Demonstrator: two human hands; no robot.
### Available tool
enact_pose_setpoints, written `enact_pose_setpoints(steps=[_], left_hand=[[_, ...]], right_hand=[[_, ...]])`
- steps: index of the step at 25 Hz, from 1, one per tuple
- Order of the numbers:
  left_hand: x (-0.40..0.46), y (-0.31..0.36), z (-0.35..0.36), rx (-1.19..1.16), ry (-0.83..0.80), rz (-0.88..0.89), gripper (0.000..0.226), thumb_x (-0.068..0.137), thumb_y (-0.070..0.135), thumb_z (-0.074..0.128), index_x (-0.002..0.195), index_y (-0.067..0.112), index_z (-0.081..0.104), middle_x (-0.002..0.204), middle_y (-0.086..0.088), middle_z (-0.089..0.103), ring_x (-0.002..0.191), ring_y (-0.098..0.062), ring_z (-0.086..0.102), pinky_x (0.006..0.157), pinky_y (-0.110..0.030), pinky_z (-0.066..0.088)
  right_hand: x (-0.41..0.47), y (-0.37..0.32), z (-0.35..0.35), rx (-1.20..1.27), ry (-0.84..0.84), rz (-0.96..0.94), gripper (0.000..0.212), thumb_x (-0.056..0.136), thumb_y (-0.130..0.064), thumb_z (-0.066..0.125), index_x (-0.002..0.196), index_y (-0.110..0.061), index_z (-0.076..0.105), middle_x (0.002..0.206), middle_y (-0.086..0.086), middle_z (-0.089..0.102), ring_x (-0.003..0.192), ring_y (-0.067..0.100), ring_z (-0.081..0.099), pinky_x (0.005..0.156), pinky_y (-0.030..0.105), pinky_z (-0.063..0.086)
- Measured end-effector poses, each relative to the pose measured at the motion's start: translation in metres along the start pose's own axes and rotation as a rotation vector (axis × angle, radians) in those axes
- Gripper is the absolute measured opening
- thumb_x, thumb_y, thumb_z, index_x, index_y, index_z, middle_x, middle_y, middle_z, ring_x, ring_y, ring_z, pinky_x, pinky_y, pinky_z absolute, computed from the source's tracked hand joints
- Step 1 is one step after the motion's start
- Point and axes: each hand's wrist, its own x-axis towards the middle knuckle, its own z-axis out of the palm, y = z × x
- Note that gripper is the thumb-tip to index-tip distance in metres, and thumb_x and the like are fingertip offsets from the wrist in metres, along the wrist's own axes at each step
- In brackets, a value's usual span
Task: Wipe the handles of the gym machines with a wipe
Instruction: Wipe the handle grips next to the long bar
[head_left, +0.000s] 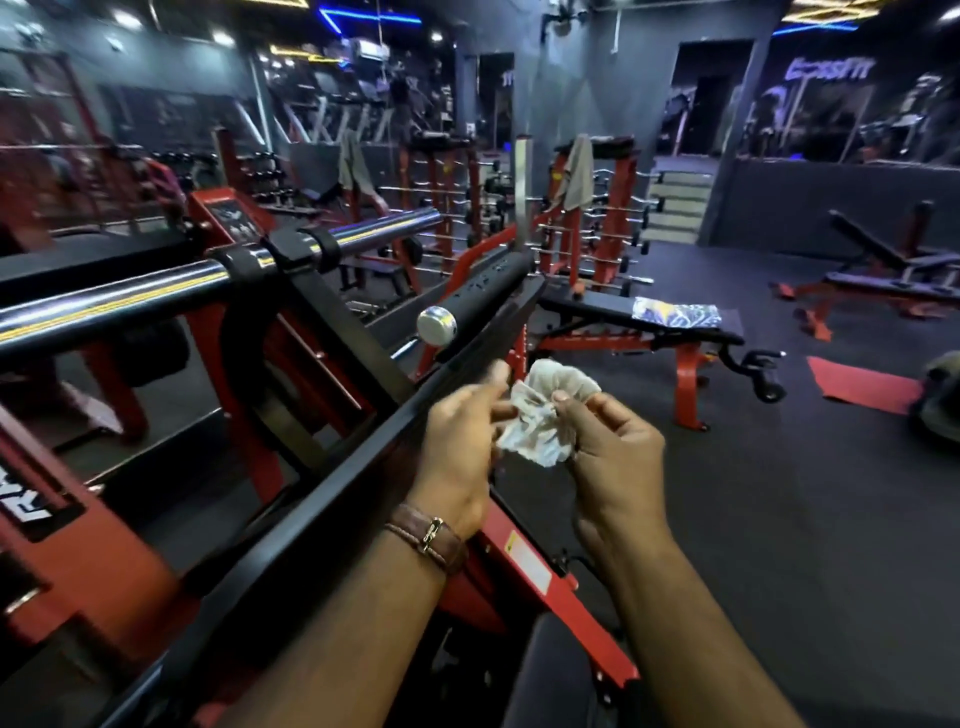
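From the head view, a crumpled white wipe of soft, creased fabric (540, 415) is held between both hands, in the air just beside the black bar of a red and black gym machine (363, 467). The left hand (462, 447) is closed in a narrow grip, its fingertips pinched on the left edge of the wipe; a brown braided leather bracelet with a metal clasp (428, 540) is worn on that wrist. The right hand (618, 457) is likewise curled in a narrow grip, thumb and fingers nipped on the bunched right side of the wipe. A round, shiny metal knob (437, 325) is seen on the black bar above the hands. A polished chrome barbell with yellow reflections (156, 291) is laid across black hooks at the left. A padded black bench on a red frame (623, 322) stands on the dark rubber floor (779, 519), with a blue and white patterned cloth (675, 314) lying on its surface.
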Motion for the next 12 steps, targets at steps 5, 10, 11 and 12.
enact_pose_setpoints(steps=[5,10,11,12], left_hand=[[0.03,0.038,0.016,-0.203,0.27,0.154,0.062,0.096,0.069,0.035,0.087,0.013,0.059,0.069,-0.01,0.069,0.071,-0.024,0.065,0.07,-0.037,0.054],[0.054,0.034,0.02,0.128,0.562,0.329,0.049,0.096,0.054,0.044,0.075,0.017,0.068,0.079,-0.004,0.071,0.075,-0.027,0.068,0.065,-0.036,0.053],[0.057,0.035,0.014,0.15,0.574,0.322,0.046,0.096,0.049,0.045,0.077,0.016,0.071,0.084,-0.005,0.074,0.081,-0.028,0.07,0.071,-0.038,0.055],[0.06,0.037,0.007,0.143,0.555,0.3,0.04,0.096,0.04,0.046,0.078,0.015,0.072,0.086,-0.006,0.075,0.083,-0.027,0.072,0.075,-0.038,0.055]], right_hand=[[0.055,-0.018,0.034,-0.367,-0.084,-0.38,0.009,0.082,-0.007,0.075,0.083,-0.016,0.074,0.076,0.002,0.072,0.069,0.012,0.067,0.063,0.031,0.054],[0.08,-0.019,0.063,-0.621,-0.343,-0.823,0.012,0.085,-0.008,0.069,0.095,-0.011,0.076,0.088,0.003,0.061,0.076,0.009,0.056,0.071,0.017,0.046],[0.078,-0.014,0.068,-0.637,-0.437,-0.869,0.013,0.087,-0.01,0.067,0.097,-0.008,0.075,0.089,0.005,0.059,0.077,0.01,0.055,0.07,0.02,0.047],[0.076,-0.007,0.071,-0.666,-0.523,-0.905,0.014,0.088,-0.011,0.066,0.099,-0.005,0.074,0.091,0.006,0.056,0.078,0.014,0.055,0.069,0.026,0.05]])
